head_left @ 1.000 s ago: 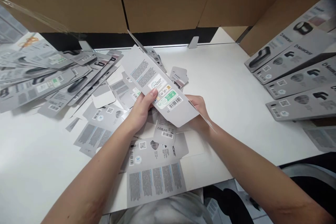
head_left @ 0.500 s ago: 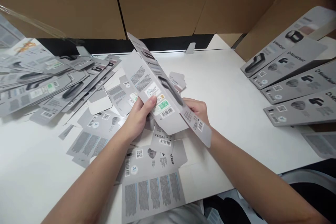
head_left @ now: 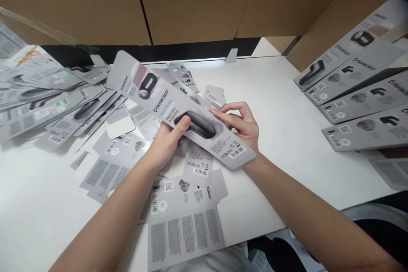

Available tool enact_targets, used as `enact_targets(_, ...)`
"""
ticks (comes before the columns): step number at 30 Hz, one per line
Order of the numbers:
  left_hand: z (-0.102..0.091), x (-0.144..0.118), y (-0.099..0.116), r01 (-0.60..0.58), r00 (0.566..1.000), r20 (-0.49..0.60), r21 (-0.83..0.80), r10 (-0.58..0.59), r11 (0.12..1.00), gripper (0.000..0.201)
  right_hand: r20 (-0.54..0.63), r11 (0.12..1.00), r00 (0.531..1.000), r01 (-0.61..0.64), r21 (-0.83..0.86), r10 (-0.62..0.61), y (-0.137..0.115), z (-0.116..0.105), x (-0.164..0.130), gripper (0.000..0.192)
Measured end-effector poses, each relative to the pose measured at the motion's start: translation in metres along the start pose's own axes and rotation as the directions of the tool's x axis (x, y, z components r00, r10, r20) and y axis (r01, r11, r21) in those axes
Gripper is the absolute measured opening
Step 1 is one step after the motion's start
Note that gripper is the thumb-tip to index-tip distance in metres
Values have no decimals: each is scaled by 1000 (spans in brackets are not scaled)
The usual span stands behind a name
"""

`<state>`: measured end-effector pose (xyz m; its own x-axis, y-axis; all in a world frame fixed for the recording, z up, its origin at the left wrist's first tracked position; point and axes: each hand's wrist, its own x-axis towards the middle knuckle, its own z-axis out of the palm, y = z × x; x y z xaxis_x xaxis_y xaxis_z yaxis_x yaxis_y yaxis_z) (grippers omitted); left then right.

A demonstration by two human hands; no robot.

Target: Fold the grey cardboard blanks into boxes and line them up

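While both hands handle a carton, tabletop spreading rightward, rear edge beyond

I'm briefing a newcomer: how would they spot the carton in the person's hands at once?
Brown cardboard backs the white table; near its middle, above flat printed cardboard, are the left hand and right hand. Between them is the gray carton, slanting down to the right. Unlike the fanned stack at left and the carton row at right, it has both hands on it.
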<state>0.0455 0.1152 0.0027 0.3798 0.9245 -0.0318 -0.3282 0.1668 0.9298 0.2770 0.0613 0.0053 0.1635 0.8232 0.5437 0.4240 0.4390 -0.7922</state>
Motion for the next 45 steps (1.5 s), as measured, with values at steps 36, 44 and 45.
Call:
enact_targets(36,18,8,37,-69,947,-319,-330,-43,941,52,291,886,944,-263,382,155,8,4,0,19)
enact_targets(44,16,7,29,-25,974,-222,-283,-40,959,64,335,914,923,-292,282,191,10,3,1,27)
enact_targets(45,16,7,28,-12,980,-196,-282,-45,959,65,340,914,921,-292,281,190,10,4,2,28)
